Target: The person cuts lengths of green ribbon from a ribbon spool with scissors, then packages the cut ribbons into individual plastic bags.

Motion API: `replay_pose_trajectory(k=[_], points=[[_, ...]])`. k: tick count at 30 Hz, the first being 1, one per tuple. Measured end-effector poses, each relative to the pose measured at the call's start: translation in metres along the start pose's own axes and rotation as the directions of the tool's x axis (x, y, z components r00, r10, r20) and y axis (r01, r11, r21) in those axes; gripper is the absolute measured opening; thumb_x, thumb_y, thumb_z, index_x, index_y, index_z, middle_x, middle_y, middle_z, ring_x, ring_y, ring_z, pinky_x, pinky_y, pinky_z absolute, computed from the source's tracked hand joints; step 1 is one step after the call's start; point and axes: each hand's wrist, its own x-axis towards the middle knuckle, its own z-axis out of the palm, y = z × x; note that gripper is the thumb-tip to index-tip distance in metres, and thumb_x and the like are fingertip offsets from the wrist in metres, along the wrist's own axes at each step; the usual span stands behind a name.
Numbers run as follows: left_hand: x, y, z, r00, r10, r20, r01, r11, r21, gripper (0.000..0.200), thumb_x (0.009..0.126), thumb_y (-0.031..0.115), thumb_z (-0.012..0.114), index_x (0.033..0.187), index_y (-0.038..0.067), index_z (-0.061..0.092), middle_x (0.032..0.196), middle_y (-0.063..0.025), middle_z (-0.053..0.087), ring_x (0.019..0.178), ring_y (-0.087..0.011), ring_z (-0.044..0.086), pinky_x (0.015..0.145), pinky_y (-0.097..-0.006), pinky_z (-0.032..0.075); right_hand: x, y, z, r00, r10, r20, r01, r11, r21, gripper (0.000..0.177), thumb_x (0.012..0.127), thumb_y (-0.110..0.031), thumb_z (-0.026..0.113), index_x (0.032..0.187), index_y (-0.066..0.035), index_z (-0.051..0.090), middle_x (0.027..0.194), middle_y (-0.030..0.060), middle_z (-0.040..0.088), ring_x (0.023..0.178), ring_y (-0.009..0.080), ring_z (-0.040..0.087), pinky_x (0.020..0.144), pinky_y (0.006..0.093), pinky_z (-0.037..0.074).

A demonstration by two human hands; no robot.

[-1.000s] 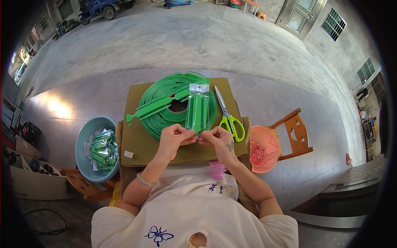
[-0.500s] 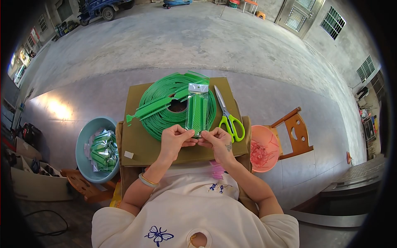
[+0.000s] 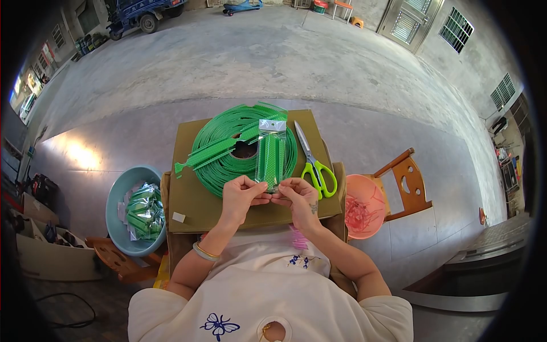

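Note:
A clear plastic packet with green dotted ribbon inside and a white hang-hole header stands between me and the large coil of green ribbon. My left hand pinches its lower left corner. On the lower right corner, my right hand is closed in a pinch too. The two sets of fingertips nearly meet at the packet's bottom edge. Behind the packet, the coil lies flat with cut ribbon lengths across its top. Scissors with lime-green handles rest just right of the coil, blades pointing away.
Everything sits on a brown board with a small white piece at its left front. A blue basin of filled packets stands left on a wooden chair. To the right, a pink basin holds reddish strips beside another wooden chair.
The view has shifted very slightly, so the board and basins appear a little lower. Both hands keep their pinch on the packet, with the right fingers slightly altered in position.

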Motion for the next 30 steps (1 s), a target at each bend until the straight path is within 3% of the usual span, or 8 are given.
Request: replay_pose_trajectory(k=[5, 8, 11, 16, 20, 25, 28, 30], points=[[0.001, -0.003, -0.001, 0.999, 0.04, 0.004, -0.04, 0.999, 0.03, 0.015, 0.079, 0.001, 0.064, 0.071, 0.001, 0.051, 0.074, -0.0119, 0.063, 0.063, -0.0189, 0.065, 0.057, -0.0279, 0.057, 0.001, 0.004, -0.002, 1.0, 0.005, -0.005, -0.005, 1.0, -0.03, 0.026, 0.087, -0.005, 0.054, 0.111, 0.004, 0.053, 0.084, 0.0095, 0.062, 0.07, 0.0153, 0.063, 0.067, 0.0283, 0.056], [0.0, -0.003, 0.0, 0.994, 0.113, 0.008, -0.113, 0.992, 0.052, 0.015, 0.079, 0.0, 0.063, 0.071, 0.0, 0.051, 0.074, -0.0121, 0.062, 0.064, -0.0188, 0.065, 0.058, -0.028, 0.057, 0.001, 0.0, 0.003, 0.993, -0.063, -0.096, 0.067, 0.997, 0.041, 0.024, 0.086, -0.009, 0.055, 0.105, 0.006, 0.055, 0.085, 0.0115, 0.061, 0.07, 0.0164, 0.062, 0.066, 0.0294, 0.056], [0.0, -0.004, 0.001, 0.978, 0.208, 0.008, -0.208, 0.972, 0.108, 0.016, 0.079, -0.001, 0.063, 0.07, 0.0, 0.05, 0.074, -0.0122, 0.062, 0.065, -0.0191, 0.065, 0.06, -0.028, 0.057, 0.005, -0.02, 0.005, 0.997, 0.076, 0.005, -0.076, 0.985, 0.153, 0.022, 0.087, -0.015, 0.057, 0.099, 0.004, 0.056, 0.081, 0.0088, 0.06, 0.071, 0.0154, 0.062, 0.064, 0.028, 0.055], [-0.011, -0.002, 0.007, 0.932, 0.36, 0.049, -0.36, 0.893, 0.269, 0.012, 0.079, -0.002, 0.063, 0.08, -0.003, 0.05, 0.074, -0.0134, 0.063, 0.067, -0.0189, 0.065, 0.061, -0.027, 0.056, 0.021, -0.015, 0.001, 0.989, 0.087, 0.123, -0.084, 0.996, -0.027, 0.016, 0.086, -0.015, 0.06, 0.087, 0.001, 0.058, 0.08, 0.0072, 0.062, 0.07, 0.0133, 0.062, 0.065, 0.0279, 0.054], [-0.014, 0.016, 0.012, 0.933, 0.359, 0.01, -0.358, 0.933, -0.028, 0.021, 0.083, 0.001, 0.057, 0.098, -0.001, 0.043, 0.075, -0.0137, 0.062, 0.065, -0.0202, 0.065, 0.058, -0.028, 0.056, 0.017, -0.028, 0.014, 0.981, -0.116, 0.155, 0.133, 0.985, -0.107, 0.014, 0.083, -0.013, 0.064, 0.079, 0.0, 0.059, 0.075, 0.0066, 0.063, 0.066, 0.0117, 0.061, 0.064, 0.0257, 0.052], [-0.018, 0.036, 0.004, 0.941, 0.338, 0.029, -0.322, 0.916, -0.241, 0.035, 0.088, 0.009, 0.053, 0.115, -0.002, 0.035, 0.074, -0.0142, 0.062, 0.059, -0.0213, 0.064, 0.05, -0.0281, 0.054, 0.011, -0.041, 0.032, 0.959, -0.203, 0.197, 0.238, 0.956, -0.172, 0.013, 0.083, -0.012, 0.064, 0.08, 0.0, 0.059, 0.071, 0.0064, 0.063, 0.063, 0.0112, 0.06, 0.063, 0.0238, 0.05], [-0.016, 0.047, -0.002, 0.96, 0.222, 0.168, -0.186, 0.961, -0.205, 0.03, 0.087, 0.011, 0.056, 0.11, -0.005, 0.044, 0.072, -0.0129, 0.063, 0.056, -0.0209, 0.063, 0.047, -0.0278, 0.052, 0.008, -0.045, 0.038, 0.951, -0.196, 0.237, 0.258, 0.93, -0.263, 0.014, 0.083, -0.012, 0.064, 0.081, 0.001, 0.06, 0.07, 0.0067, 0.063, 0.063, 0.0114, 0.06, 0.063, 0.0241, 0.05], [-0.011, 0.044, -0.009, 0.946, 0.245, 0.211, -0.274, 0.954, 0.124, 0.022, 0.088, 0.012, 0.055, 0.099, -0.007, 0.052, 0.073, -0.0122, 0.063, 0.058, -0.0201, 0.063, 0.049, -0.0267, 0.053, 0.008, -0.045, 0.04, 0.947, -0.201, 0.251, 0.269, 0.922, -0.277, 0.015, 0.083, -0.013, 0.064, 0.082, 0.002, 0.06, 0.07, 0.0069, 0.063, 0.063, 0.0115, 0.06, 0.063, 0.0242, 0.05]])
